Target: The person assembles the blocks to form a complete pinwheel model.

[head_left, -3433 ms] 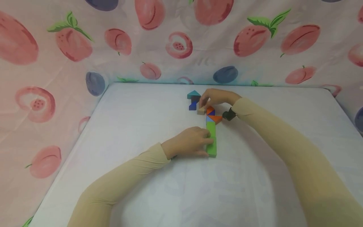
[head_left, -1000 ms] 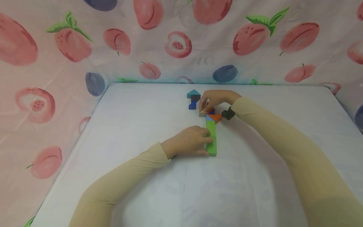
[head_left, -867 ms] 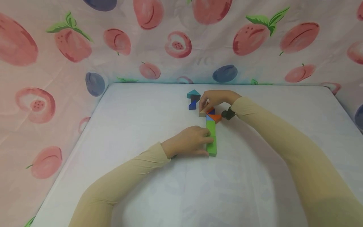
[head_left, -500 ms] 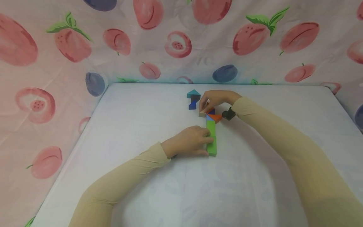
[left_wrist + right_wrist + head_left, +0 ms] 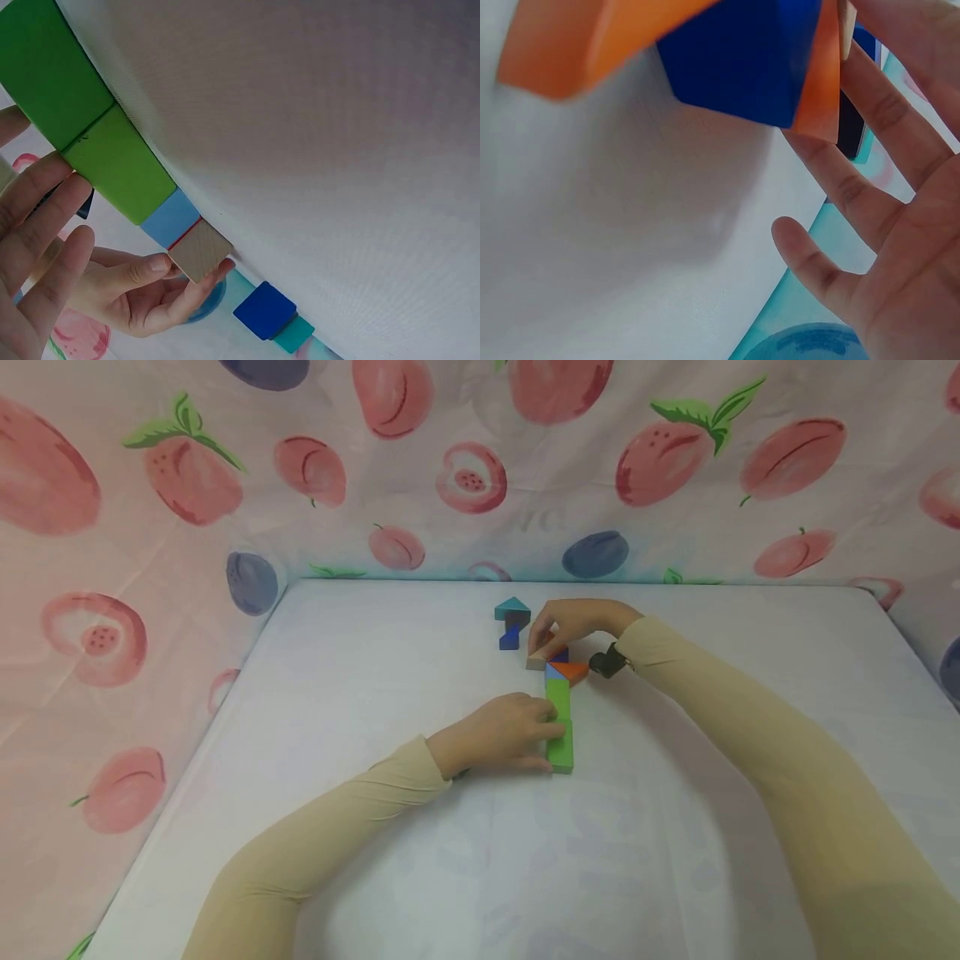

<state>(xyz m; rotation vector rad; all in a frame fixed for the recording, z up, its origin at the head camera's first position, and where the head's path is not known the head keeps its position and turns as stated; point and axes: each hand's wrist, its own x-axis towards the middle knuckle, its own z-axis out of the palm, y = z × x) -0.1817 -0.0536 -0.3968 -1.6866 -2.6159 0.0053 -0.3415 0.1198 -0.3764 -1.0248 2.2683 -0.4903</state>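
Observation:
In the head view my left hand (image 5: 510, 731) rests with its fingers on two green blocks (image 5: 559, 752) laid end to end. The left wrist view shows those fingers nearly straight along the green blocks' side. At the row's far end, my right hand (image 5: 566, 620) pinches a plain wooden block (image 5: 535, 664) between thumb and finger. The wooden block (image 5: 201, 251) sits against the light blue block (image 5: 171, 217) in the left wrist view. Beside it are an orange triangle (image 5: 572, 672) and a dark blue block (image 5: 739, 64). Another orange piece (image 5: 821, 90) lies against my right fingers.
Farther back stand a teal triangle (image 5: 512, 607), a dark block (image 5: 516, 621) and a blue block (image 5: 509, 641). A small black object (image 5: 607, 662) shows by the right cuff. Fruit-print cloth (image 5: 472, 477) hangs behind the white table (image 5: 375, 652).
My right hand has drawn the wooden block a little nearer and to the right, against the row. My left hand has stayed in place on the green blocks.

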